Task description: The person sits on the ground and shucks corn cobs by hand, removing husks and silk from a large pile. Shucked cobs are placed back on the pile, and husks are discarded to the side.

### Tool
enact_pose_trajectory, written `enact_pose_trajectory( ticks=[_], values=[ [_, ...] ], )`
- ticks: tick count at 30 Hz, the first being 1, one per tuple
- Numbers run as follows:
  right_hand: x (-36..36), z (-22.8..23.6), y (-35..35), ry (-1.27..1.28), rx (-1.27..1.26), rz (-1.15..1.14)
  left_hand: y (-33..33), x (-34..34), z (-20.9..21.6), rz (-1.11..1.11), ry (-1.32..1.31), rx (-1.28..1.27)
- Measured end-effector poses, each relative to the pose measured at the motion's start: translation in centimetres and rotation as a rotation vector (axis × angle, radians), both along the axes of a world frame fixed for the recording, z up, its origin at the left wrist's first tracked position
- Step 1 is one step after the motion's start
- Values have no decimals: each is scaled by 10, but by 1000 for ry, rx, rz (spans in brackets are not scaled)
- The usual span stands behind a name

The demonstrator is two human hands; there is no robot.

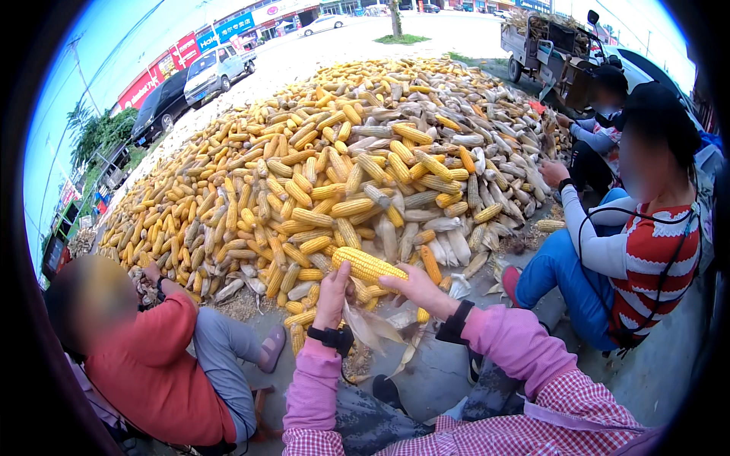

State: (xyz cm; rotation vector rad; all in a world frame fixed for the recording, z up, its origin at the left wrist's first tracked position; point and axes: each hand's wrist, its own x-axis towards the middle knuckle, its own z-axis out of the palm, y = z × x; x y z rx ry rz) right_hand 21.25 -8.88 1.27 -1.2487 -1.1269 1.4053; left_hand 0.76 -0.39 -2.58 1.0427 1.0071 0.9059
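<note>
A bare yellow corn cob (363, 264) is held up in front of me at the near edge of a large corn heap. My left hand (332, 298) is closed at its left end, with the thumb along the kernels. My right hand (420, 290) grips the cob's right end. Pale, dry husk leaves (374, 323) hang down between my hands, partly below the left fingers. Just beyond lies the heap of corn cobs (304, 190), mostly stripped and yellow, with several still in greyish husks towards the right.
A person in a red top (156, 372) sits at the left edge of the heap. On the right sit a person in a red-and-white striped vest (654, 266) and another person farther off. Loose husks lie on the grey ground (441, 365). Vehicles, including a loaded cargo tricycle (544, 45), stand behind.
</note>
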Motion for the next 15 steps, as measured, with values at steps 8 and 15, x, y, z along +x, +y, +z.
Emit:
enact_pose_trajectory(
  ticks=[8, 15],
  values=[
    [16, -12, -27, -585, -145, 150, 4, -36, 4, 174, 4, 91],
    [24, -58, -75, -779, -210, 1065, -1, -29, 15, 192, 51, 116]
  ],
)
